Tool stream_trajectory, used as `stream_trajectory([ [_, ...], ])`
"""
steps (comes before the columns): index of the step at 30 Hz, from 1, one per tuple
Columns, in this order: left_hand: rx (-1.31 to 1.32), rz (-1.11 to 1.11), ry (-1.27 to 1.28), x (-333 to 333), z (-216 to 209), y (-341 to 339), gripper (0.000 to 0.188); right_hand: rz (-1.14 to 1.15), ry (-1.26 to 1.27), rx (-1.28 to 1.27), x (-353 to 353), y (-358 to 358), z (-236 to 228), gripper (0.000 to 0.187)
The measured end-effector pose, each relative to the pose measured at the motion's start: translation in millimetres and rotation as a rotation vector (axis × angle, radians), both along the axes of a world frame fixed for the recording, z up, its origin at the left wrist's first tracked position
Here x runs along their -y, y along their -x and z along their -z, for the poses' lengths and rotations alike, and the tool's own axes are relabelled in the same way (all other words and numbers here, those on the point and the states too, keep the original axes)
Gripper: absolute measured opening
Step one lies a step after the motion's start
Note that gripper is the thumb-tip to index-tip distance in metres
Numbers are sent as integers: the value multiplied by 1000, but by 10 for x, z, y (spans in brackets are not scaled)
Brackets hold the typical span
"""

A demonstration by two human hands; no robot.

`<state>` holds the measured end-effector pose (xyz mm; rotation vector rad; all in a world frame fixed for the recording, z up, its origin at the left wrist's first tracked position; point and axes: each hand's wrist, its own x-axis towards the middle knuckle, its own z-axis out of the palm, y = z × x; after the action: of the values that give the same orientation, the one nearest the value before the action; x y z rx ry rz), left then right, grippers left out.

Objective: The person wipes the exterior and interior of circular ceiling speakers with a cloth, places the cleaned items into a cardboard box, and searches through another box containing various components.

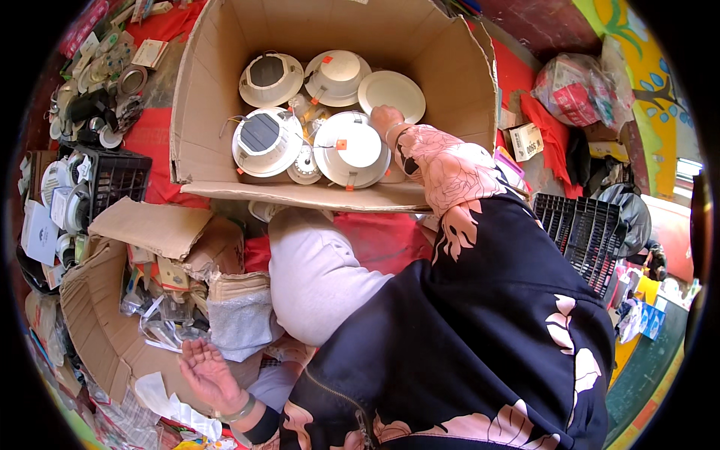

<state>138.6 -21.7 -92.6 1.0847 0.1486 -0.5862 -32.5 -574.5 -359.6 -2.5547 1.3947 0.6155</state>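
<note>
Overlapping white disc [394, 90]: right hand [385, 119], fingertips mostly hidden, grip unclear.

The jacket [465, 330] is black, with pink floral prints [499, 429] and a zipper [339, 391]; the trousers [315, 281] are light grey; a bangle [242, 409] is around the left wrist [229, 400].

head-worn left fisheye | faces downward | near, into open carton [330, 28]

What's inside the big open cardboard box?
Five large round white pieces, two with dark panels, and smaller parts between them; the right hand is at the rightmost. Whatever lies beneath them is covered.
</note>
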Motion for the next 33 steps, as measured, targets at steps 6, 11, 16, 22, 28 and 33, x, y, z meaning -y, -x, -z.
stream_trajectory([
  [6,-39,-21,34,22,65,62,39,42,-55,-24,-57,-85,-138,23],
  [11,-45,29,74,12,68,43,38,-135,-197,-114,167,91,-200,23],
  [16,-44,32,63,-31,68,73,37,-149,-84,-25,70,65,-25,25],
  [22,-47,32,77,-59,31,90,36,-250,-90,-198,11,23,-3,26],
  [28,-54,68,109,16,106,39,36,-225,-148,-199,108,122,-40,26],
  [33,-41,31,93,-17,41,80,37,-296,-234,-276,170,-175,-35,21],
])
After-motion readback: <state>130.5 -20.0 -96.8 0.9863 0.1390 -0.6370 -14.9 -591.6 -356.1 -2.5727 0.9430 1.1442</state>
